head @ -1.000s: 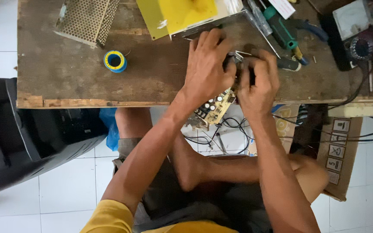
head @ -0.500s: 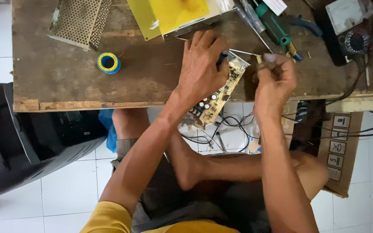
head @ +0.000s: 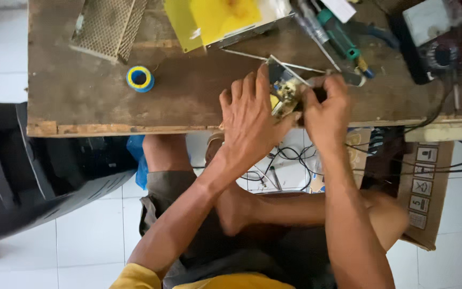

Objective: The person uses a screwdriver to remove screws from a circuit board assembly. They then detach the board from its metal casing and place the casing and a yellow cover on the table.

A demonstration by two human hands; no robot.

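Circuit board: a small circuit board (head: 283,92) with yellow parts was tilted up on its edge near the front edge of the tabletop (head: 81,101), held between both hands.
Left grip: the left hand (head: 252,120) lay against the board's near side, fingers spread and flat, thumb hooked toward the board's lower end; it was steadying the board more than pinching it.
Right grip: the right hand (head: 327,107) was closed on the board's far end, fingertips curled over the top; whether it also pinched a small part there could not be told.
Doing it well: judging from the tilt, the board needed firm support from the left palm while the right fingers did the fine work, with pressure kept on the edges and off the parts.
Just beyond the grip: thin pale wires (head: 252,56) ran on the wood past the fingertips, and a green-handled screwdriver (head: 340,37) lay further out.
Left of the grip: a blue and yellow tape roll (head: 140,78) sat well apart, with a perforated metal cover (head: 105,24) beyond it.
Above the grip: a yellow sheet (head: 220,16) rested on a metal case.
Right of the grip: a meter (head: 434,37) sat at the far corner.
Room: worn wooden tabletop, white tiled floor (head: 81,235), loose cables hanging below, a cardboard box (head: 423,192) to the right.
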